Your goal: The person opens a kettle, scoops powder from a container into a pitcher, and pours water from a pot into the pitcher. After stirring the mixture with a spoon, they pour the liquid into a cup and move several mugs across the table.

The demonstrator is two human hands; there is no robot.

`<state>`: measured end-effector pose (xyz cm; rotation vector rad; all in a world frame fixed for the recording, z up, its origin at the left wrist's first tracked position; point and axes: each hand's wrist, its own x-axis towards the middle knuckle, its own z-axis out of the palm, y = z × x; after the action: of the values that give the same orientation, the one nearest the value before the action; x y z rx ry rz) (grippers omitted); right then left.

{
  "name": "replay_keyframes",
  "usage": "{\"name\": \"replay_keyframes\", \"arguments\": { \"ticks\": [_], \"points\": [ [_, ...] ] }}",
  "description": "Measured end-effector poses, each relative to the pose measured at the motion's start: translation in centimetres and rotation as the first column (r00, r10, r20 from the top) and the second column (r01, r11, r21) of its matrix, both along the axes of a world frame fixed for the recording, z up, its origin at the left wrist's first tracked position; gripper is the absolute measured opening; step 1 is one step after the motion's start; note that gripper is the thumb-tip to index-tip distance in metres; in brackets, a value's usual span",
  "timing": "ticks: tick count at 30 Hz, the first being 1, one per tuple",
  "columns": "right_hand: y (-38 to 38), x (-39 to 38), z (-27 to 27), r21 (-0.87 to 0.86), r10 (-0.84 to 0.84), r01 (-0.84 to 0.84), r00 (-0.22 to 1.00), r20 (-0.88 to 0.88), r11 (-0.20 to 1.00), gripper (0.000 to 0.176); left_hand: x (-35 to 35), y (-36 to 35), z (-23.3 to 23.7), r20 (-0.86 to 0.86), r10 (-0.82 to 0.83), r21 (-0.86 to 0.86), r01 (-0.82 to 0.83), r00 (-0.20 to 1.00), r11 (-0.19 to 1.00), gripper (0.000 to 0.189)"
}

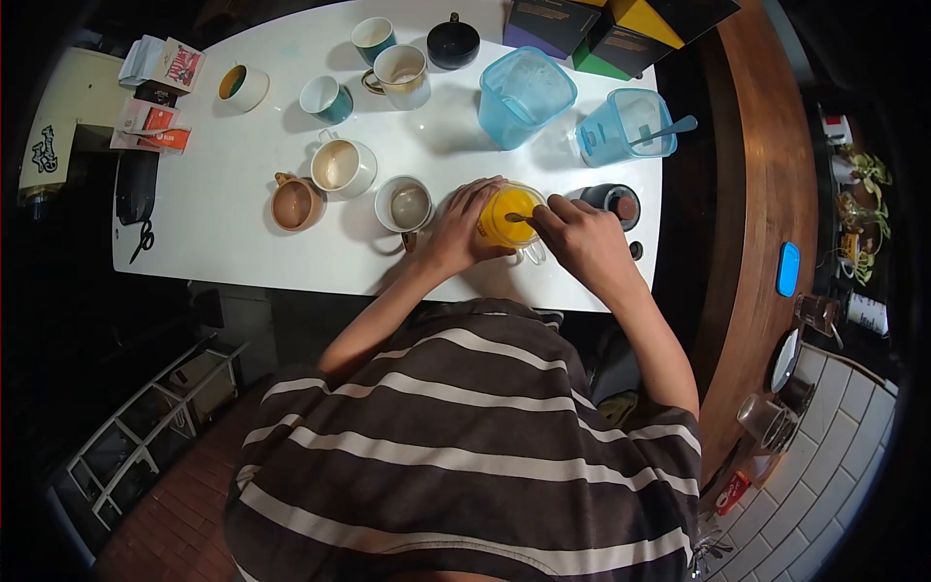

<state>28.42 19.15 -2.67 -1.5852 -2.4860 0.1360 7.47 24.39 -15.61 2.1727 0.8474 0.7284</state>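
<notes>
A clear glass mug [506, 231] with bright yellow contents stands near the front edge of the white table, its handle turned toward me. My left hand [467, 231] is wrapped around the mug's left side. Between the fingers of my right hand [588, 242] is a small brown spoon [518, 217], its end reaching over the yellow contents. A white mug [404, 206] stands just left of my left hand. Behind my right hand sits a dark round container [613, 202] with a brown top.
Two translucent blue containers [525, 97] stand at the back right, one with a spoon [664, 132]. Several cups, including a brown mug [296, 204], spread across the middle and left. Black boxes [621, 44] line the back edge; scissors [144, 242] lie far left. A wooden counter [766, 194] runs along the right.
</notes>
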Motion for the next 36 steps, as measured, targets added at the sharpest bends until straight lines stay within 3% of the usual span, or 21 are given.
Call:
{"name": "replay_keyframes", "arguments": {
  "ticks": [2,5,23,36],
  "points": [
    [0.0,0.2,-0.3,0.022,0.045,-0.044,0.999,-0.03,0.999,0.016,0.0,-0.4,0.4,0.095,0.003,0.015,-0.005,0.996,1.0,0.097],
    [-0.3,0.4,-0.6,0.053,0.043,-0.042,0.999,-0.013,0.998,0.017,0.1,-1.2,1.5,0.104,0.048,-0.047,-0.043,0.993,0.998,0.092],
    [-1.8,0.7,-2.1,-0.131,-0.118,0.097,0.98,-0.163,0.987,0.016,0.5,-1.8,1.4,0.021,0.109,-0.028,-0.109,0.994,0.994,0.099],
    [-0.9,0.6,-2.0,-0.017,-0.106,0.106,0.994,-0.023,0.994,0.023,0.4,-1.6,2.1,-0.007,0.087,-0.033,-0.088,0.996,0.996,0.101]
  ]
}}
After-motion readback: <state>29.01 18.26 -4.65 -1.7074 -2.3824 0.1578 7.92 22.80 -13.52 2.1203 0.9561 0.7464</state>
